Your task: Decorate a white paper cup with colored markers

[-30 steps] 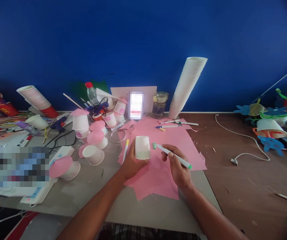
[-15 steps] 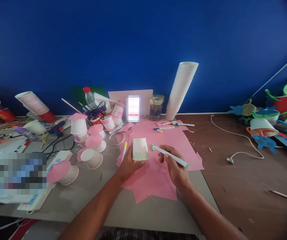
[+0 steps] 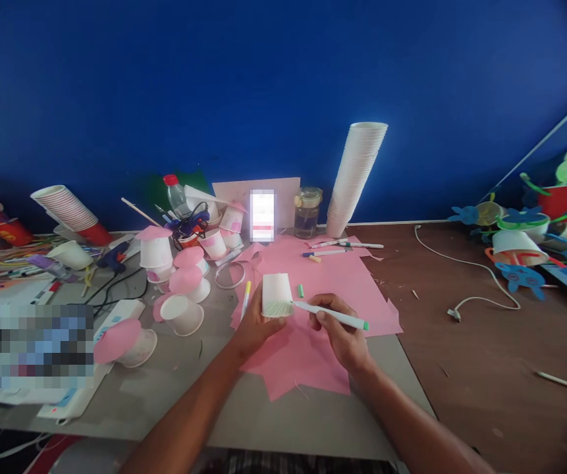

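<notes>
My left hand point(image 3: 257, 330) is closed around a white paper cup point(image 3: 276, 289) with green slanted strokes on its lower part. In my right hand point(image 3: 341, 329) is a white marker pen point(image 3: 332, 313) with a green end; its tip is at the right edge of the cup's striped area. A small green pen cap point(image 3: 300, 291) lies just beyond the marker on the pink paper point(image 3: 307, 362). Left of the cup is a yellow-and-white marker point(image 3: 246, 297), close to my left fingers.
Several white cups with pink paper discs point(image 3: 184, 280) stand to the left, near a power strip point(image 3: 115, 329). A tall cup stack point(image 3: 357, 181) leans beside a glass jar point(image 3: 307, 212) at the back. A white cable point(image 3: 485, 266) crosses the brown surface on the right.
My right hand has moved slightly left and down, bringing the marker tip from beside the green cap to the cup. The left hand and cup have hardly moved.
</notes>
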Motion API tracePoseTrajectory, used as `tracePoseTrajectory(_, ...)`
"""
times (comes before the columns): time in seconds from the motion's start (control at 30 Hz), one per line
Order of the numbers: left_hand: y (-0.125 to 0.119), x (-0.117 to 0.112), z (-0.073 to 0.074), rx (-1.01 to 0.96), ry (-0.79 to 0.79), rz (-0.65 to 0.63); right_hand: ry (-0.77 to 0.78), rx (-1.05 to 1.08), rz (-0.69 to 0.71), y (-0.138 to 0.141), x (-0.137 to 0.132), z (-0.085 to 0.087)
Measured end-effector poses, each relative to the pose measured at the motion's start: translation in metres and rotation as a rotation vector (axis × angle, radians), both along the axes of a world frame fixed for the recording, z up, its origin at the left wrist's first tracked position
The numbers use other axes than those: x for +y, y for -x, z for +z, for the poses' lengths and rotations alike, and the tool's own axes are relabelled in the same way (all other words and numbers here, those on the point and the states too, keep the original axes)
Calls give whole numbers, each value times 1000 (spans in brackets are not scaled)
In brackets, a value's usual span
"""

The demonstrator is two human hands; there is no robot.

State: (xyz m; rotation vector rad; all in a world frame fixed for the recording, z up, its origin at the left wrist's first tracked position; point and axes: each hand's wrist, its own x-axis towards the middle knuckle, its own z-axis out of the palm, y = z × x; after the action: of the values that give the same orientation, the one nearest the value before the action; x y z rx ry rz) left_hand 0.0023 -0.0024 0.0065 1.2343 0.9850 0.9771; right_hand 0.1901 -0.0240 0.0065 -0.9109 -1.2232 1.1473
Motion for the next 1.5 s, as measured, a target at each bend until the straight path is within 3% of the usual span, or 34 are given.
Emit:
tracePoseTrajectory(0.27, -1, 1, -2, 9, -38, -3, 6, -66, 0, 1, -2, 6)
tracePoseTrajectory(1.17, -1, 1, -5, 25, -49, 9, -28, -138, -11, -1, -3, 7)
tracePoseTrajectory(1.5, 0, 2, -8, 19, -71, 8, 4, -138, 43, 0, -5, 4)
